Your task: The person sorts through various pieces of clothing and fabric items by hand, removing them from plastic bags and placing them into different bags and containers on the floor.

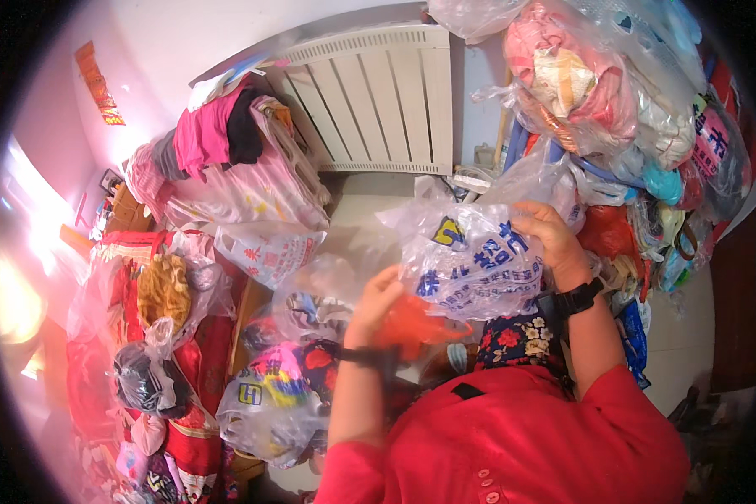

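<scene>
A clear plastic bag (470, 260) with blue lettering and a yellow-blue mark is stretched out in front of me. My right hand (554, 239) pinches its right edge. At its lower left edge, the fingers of my left hand (376, 302) are closed on the film. Whether the bag holds anything cannot be made out. Below it an orange-red plastic bag (412, 328) lies partly hidden near my left wrist. Dark flowered cloth (521, 340) covers my lap. To the left of my forearm sits a filled see-through bag (273, 416) with colourful contents.
Bags of clothes (571, 84) are piled high at the right. A pale radiator (370, 101) stands at the back, beside a rack draped with pink and black clothes (206, 139). Red bedding (197, 437) with bundled bags lies at the left. Another printed bag (273, 252) is by the rack.
</scene>
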`<state>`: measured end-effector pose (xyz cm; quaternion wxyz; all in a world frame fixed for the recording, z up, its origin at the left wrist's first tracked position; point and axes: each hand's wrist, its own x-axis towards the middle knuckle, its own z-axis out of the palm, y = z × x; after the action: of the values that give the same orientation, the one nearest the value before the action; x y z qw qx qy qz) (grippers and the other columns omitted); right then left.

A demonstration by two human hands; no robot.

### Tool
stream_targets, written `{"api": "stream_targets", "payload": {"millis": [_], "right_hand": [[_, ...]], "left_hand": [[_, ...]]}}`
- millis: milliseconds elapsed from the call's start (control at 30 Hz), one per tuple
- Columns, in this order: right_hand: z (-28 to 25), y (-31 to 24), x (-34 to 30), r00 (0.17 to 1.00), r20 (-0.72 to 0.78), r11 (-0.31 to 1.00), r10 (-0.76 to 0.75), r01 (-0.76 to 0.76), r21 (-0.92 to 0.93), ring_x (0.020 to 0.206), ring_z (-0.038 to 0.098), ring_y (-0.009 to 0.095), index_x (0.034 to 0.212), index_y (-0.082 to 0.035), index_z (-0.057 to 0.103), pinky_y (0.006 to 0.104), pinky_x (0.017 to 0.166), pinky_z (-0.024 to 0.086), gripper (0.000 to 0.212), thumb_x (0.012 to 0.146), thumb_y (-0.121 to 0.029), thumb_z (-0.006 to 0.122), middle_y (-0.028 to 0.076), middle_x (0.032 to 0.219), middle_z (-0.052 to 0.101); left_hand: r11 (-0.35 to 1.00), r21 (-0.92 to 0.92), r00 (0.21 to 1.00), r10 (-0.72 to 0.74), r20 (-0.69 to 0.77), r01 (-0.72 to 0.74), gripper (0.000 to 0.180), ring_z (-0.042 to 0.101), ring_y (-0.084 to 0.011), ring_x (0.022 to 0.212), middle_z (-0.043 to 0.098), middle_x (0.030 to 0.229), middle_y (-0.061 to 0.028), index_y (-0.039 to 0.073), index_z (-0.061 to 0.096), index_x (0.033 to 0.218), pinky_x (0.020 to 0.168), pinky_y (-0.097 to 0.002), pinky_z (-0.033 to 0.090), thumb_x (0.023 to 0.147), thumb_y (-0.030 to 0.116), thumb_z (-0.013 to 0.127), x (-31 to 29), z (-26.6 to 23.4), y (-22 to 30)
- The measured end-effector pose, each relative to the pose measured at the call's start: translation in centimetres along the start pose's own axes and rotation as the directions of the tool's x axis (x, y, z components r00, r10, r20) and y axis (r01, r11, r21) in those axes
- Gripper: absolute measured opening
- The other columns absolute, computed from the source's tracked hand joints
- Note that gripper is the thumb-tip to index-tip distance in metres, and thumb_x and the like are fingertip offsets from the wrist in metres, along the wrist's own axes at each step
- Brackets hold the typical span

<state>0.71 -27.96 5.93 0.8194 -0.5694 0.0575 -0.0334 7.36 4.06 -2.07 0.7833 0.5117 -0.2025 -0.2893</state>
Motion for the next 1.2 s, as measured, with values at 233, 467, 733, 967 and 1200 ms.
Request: {"api": "stream_targets", "payload": {"millis": [233,467,733,967,1200], "right_hand": [[-0.2,-1.7,0.2,0.989,0.118,0.94,-0.094,0.127,-0.317,0.076,0.06,0.01,0.097,-0.001,0.063,0.0218,0.072,0.048,0.017,0.08,-0.005,0.062,0.003,0.085,0.065],[-1.3,-2.9,-0.2,0.958,0.004,0.836,-0.286,0.252,-0.487,0.075,0.057,0.008,0.088,-0.002,0.064,0.0209,0.072,0.045,0.011,0.077,0.0,0.062,-0.001,0.083,0.062],[-2.3,-3.5,-2.2,0.913,-0.111,0.864,-0.392,0.324,-0.386,0.089,0.055,0.009,0.086,-0.004,0.064,0.0229,0.08,0.042,0.013,0.073,-0.001,0.063,0.002,0.096,0.061],[0.1,-4.2,-3.0,0.981,0.073,0.808,-0.181,0.19,-0.558,0.091,0.053,0.008,0.1,-0.001,0.06,0.0223,0.082,0.042,0.026,0.076,-0.01,0.063,0.001,0.098,0.06],[0.3,-5.1,-1.2,0.912,-0.193,0.928,-0.362,0.333,-0.166,0.084,0.057,0.01,0.102,0.0,0.061,0.0235,0.076,0.045,0.021,0.087,-0.012,0.054,0.003,0.097,0.061]], "left_hand": [[0.999,0.004,0.991,-0.042,-0.129,0.042,0.036,0.052,-0.0075,0.093,0.061,0.102,-0.0009,0.001,0.056,0.115,0.082,-0.0211,0.039,0.092,0.028,0.053,0.3,0.3,-0.1],[0.985,0.156,0.959,-0.021,-0.282,0.067,0.022,0.046,-0.0049,0.075,0.052,0.082,0.007,0.006,0.06,0.093,0.069,-0.021,0.038,0.091,0.027,0.054,1.4,-1.2,-0.6],[0.993,0.05,0.892,0.115,-0.438,-0.103,0.02,0.052,-0.008,0.084,0.057,0.092,0.0018,0.002,0.061,0.1,0.075,-0.0245,0.043,0.09,0.02,0.056,0.3,-4.6,-1.0],[0.992,0.099,0.881,0.121,-0.458,-0.084,0.025,0.052,-0.0089,0.089,0.059,0.098,0.0,0.0,0.06,0.105,0.079,-0.0244,0.043,0.091,0.02,0.055,0.8,-4.9,-1.9],[0.99,0.124,0.921,-0.019,-0.388,0.073,0.03,0.053,-0.0083,0.088,0.063,0.089,-0.0019,0.0,0.062,0.103,0.077,-0.0224,0.042,0.091,0.026,0.054,0.2,-4.2,-1.1]]}}
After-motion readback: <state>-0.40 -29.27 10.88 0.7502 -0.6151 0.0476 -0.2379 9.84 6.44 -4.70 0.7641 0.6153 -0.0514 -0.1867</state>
